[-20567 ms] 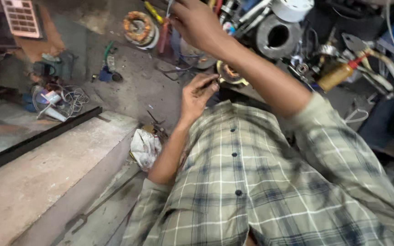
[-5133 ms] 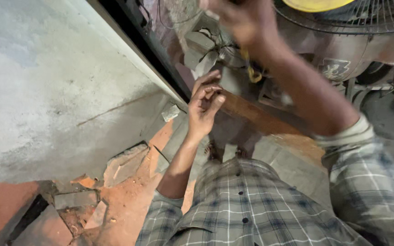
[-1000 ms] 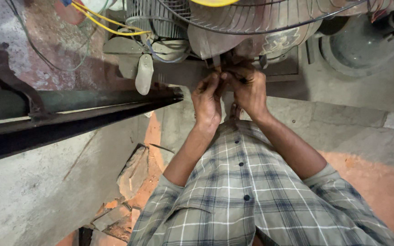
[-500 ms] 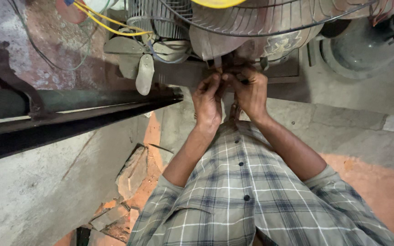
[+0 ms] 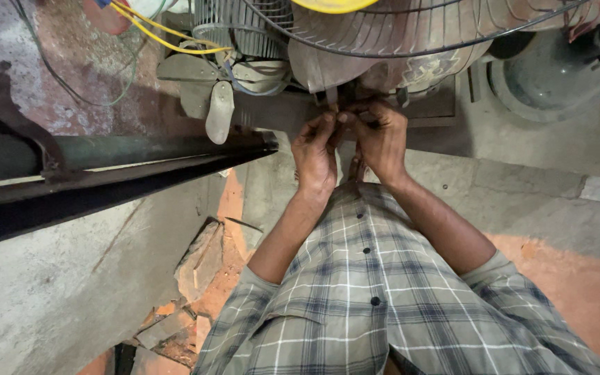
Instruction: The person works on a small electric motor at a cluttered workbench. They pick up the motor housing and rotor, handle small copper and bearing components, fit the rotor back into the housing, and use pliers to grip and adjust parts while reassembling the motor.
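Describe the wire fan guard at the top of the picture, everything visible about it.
The wire fan guard is a round cage of thin, dull grey metal ribs fanning out from a yellow centre cap. Only its lower part shows. Both hands, left hand and right hand, work with pinched fingertips right at its bottom rim.

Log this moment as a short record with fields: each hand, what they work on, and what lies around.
left hand: fingertips pinched on something small at the fan's lower rim, too small to tell
right hand: fingers curled at the same spot, touching the left
fan: wire guard, dusty body, yellow centre cap
beside it: small grey fan blades, yellow wires
left of hands: dark metal rail
floor: broken bricks
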A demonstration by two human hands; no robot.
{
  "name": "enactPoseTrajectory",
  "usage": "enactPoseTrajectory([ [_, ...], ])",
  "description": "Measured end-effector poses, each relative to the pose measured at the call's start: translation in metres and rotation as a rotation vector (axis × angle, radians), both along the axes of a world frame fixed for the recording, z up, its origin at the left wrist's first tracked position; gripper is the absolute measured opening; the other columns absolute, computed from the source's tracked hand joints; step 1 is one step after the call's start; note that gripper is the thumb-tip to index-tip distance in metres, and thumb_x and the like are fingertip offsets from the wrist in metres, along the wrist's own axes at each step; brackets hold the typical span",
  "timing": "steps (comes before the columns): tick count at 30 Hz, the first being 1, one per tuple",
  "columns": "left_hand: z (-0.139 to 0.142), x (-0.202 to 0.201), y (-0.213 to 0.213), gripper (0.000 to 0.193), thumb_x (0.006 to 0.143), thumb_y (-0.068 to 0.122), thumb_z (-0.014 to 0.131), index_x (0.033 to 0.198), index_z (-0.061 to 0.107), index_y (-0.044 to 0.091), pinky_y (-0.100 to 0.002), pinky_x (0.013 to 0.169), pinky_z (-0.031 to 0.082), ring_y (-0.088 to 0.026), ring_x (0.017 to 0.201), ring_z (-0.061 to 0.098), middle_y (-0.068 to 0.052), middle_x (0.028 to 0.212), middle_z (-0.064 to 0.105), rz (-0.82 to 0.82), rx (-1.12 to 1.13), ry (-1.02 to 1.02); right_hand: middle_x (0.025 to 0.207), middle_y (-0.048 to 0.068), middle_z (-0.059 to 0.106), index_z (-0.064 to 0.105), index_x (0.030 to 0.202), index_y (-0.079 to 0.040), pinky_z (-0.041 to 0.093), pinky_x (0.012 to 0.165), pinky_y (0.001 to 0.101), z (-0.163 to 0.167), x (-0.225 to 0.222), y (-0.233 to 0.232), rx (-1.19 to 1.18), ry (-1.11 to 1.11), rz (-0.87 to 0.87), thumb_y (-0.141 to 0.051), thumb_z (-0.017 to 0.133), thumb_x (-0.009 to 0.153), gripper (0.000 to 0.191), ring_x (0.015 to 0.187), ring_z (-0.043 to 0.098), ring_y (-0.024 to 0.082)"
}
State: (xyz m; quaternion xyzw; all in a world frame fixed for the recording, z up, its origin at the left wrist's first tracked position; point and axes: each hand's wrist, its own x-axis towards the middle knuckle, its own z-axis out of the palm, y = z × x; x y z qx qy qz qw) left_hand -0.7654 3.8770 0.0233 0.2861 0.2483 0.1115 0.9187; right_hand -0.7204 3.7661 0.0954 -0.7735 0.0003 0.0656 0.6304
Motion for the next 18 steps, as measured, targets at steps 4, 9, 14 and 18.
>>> enactPoseTrajectory([
  [4,0.009,0.006,0.005,0.012,0.095,0.009,0.075,0.102,0.072,0.0,-0.037,0.095,0.057,-0.02,0.1,0.069,-0.011,0.109,0.074,-0.013,0.053,0.017,0.081,0.007,0.074,0.075,0.101,0.002,0.045,0.048,0.0253,0.003,0.004,0.005,0.018,-0.055,0.006,-0.007,0.079,0.093,0.013,0.054,0.058,0.006],
  [9,0.015,0.011,0.012,0.013,0.096,0.01,0.077,0.101,0.074,0.0,-0.037,0.093,0.058,-0.02,0.096,0.07,-0.011,0.103,0.074,-0.02,0.088,0.017,0.08,0.007,0.075,0.075,0.099,0.002,0.046,0.046,0.0255,0.006,0.01,0.012,-0.002,-0.009,-0.008,-0.007,0.079,0.092,0.012,0.052,0.06,0.007],
  [14,0.015,0.017,0.018,0.012,0.094,0.01,0.077,0.101,0.073,0.0,-0.036,0.09,0.059,-0.02,0.094,0.071,-0.01,0.101,0.074,-0.01,0.072,0.037,0.091,0.008,0.074,0.074,0.103,0.003,0.048,0.047,0.0261,0.007,0.015,0.017,-0.012,-0.104,-0.005,-0.006,0.08,0.091,0.015,0.058,0.062,0.007],
  [18,0.015,0.018,0.019,0.013,0.095,0.01,0.077,0.102,0.074,0.0,-0.035,0.089,0.057,-0.019,0.093,0.07,-0.01,0.101,0.074,-0.003,0.086,0.049,0.093,0.009,0.076,0.076,0.105,0.002,0.049,0.052,0.0257,0.005,0.017,0.019,-0.029,-0.187,0.013,-0.004,0.079,0.093,0.013,0.062,0.063,0.007],
])
